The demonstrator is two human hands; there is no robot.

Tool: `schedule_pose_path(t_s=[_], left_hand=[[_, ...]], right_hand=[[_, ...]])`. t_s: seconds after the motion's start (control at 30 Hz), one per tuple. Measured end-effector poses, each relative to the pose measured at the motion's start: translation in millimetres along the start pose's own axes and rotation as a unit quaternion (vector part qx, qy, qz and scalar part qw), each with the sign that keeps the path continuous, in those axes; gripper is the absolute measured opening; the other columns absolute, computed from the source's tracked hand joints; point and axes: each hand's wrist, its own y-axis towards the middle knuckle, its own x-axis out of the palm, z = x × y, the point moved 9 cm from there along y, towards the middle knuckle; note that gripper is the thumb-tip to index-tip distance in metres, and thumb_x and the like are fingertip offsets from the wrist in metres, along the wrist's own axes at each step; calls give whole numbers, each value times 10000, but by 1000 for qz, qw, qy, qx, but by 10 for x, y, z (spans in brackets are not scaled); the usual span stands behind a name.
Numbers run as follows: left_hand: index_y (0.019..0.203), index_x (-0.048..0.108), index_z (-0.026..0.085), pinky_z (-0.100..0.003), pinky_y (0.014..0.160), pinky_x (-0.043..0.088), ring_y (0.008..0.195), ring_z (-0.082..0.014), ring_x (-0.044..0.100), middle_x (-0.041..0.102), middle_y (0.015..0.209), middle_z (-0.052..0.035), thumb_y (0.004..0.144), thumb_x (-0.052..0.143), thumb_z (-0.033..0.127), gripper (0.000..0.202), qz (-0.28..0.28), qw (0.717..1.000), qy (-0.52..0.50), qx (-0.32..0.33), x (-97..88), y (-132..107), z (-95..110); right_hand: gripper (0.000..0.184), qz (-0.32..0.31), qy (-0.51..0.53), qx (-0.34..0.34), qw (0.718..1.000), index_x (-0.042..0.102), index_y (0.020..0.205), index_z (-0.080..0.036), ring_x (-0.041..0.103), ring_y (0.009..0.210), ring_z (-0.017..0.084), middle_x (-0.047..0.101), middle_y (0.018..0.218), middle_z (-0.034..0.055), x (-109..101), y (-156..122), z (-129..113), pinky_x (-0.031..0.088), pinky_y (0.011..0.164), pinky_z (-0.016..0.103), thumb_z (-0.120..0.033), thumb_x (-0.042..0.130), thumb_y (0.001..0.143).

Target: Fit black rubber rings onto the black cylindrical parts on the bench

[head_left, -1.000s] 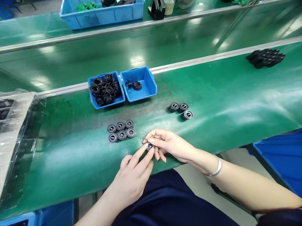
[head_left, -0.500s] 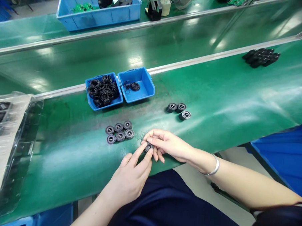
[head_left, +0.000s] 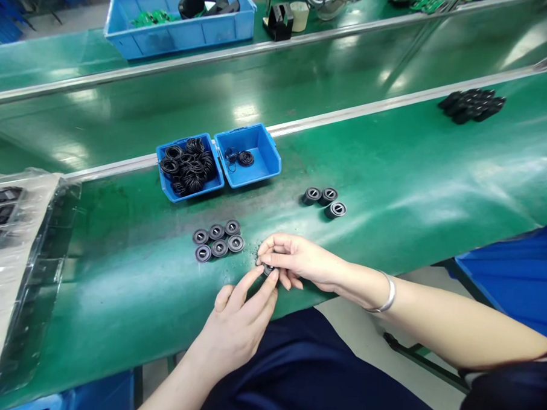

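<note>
Two bare hands are working together over the green belt [head_left: 127, 319], closing on one small black grommet [head_left: 267, 269] near the belt's near edge. The right hand [head_left: 298, 260] is curling its fingertips [head_left: 263, 244] around the grommet from above, and the left hand [head_left: 234, 330] is pressing in from below with its index and middle fingers [head_left: 264, 284]. Both sets of fingers are closed on the piece, leaving only a sliver of it showing, so its face and exact position between them are hidden. Dark specks [head_left: 254, 251] are lying on the belt just beside the fingers.

Six finished-looking grommets [head_left: 219, 248] are sitting in a tight cluster to the left of the hands, and three more [head_left: 323, 201] are standing apart to the right. Beyond them, a blue split tray [head_left: 261, 174] is holding a heap of black rings [head_left: 188, 168] in one compartment and a few thin loops [head_left: 245, 158] in the other. A clear plastic bag [head_left: 12, 260] of black parts is lying at the left, while a black pile [head_left: 472, 105] is sitting far right. Nothing is crowding the hands.
</note>
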Motion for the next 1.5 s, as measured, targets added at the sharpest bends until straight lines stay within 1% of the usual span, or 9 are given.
schedule_pose_path(t_s=[0.23,0.5,0.67,0.73,0.97,1.03,1.27,1.37,1.5], left_hand=[[1388,564,131,-393,969,344,1500,-273,272,316,1619,-74,943,480,138,453,-30,999,-7,13,71,-11,13],[1349,597,133,-405,969,347,1514,-260,234,299,1626,-68,946,458,146,426,-34,999,5,14,85,-4,27],[1388,567,139,-395,963,354,1515,-253,233,294,1630,-60,937,465,144,462,-40,999,7,10,106,4,32],[1374,581,141,-387,965,355,1516,-249,231,296,1630,-57,939,462,145,451,-38,999,8,8,106,4,35],[1386,564,140,-380,960,363,1522,-251,215,277,1636,-56,946,444,144,457,-45,999,22,6,119,-10,45],[1392,558,141,-373,956,367,1521,-250,222,280,1636,-59,947,437,137,461,-45,999,18,3,121,-12,41],[1400,542,112,-380,1047,336,1510,-250,262,296,1626,-131,929,430,99,484,-35,999,-28,-9,129,-27,14],[1395,540,85,-396,1055,333,1510,-270,257,326,1611,-148,931,443,103,474,-33,999,-25,3,136,-31,29],[1393,536,69,-395,1046,341,1509,-273,256,348,1601,-148,933,435,95,472,-33,999,-23,10,139,-27,33]], right_hand=[[231,-32,83,-11,996,617,1044,-119,660,542,105,691,903,70,-14,-68,-8,516,384,168,-336,605,963],[211,-29,30,-50,998,619,1011,-106,578,453,91,593,568,-20,-1,-52,22,475,359,133,-308,632,952],[263,-66,96,-19,993,625,1108,-111,692,639,135,697,969,101,-24,-70,27,574,483,216,-342,570,995],[259,-94,97,-15,991,625,1149,-110,701,678,139,691,1023,115,-16,-81,12,579,514,217,-307,594,985],[244,-75,70,-23,995,621,1059,-105,631,535,102,654,693,20,-6,-60,30,543,440,171,-319,658,946],[257,-68,64,-28,995,617,1063,-108,628,528,105,648,685,15,-1,-60,39,546,429,180,-335,653,949],[329,-117,106,-38,987,598,1197,-128,722,794,159,678,1105,122,7,-109,4,612,637,263,-334,662,950],[345,-123,95,-40,987,598,1217,-119,721,798,144,698,1019,94,-4,-119,12,601,689,247,-252,709,918],[329,-106,67,-43,991,605,1203,-104,719,733,124,706,839,49,-38,-102,41,594,729,246,-247,707,924]])
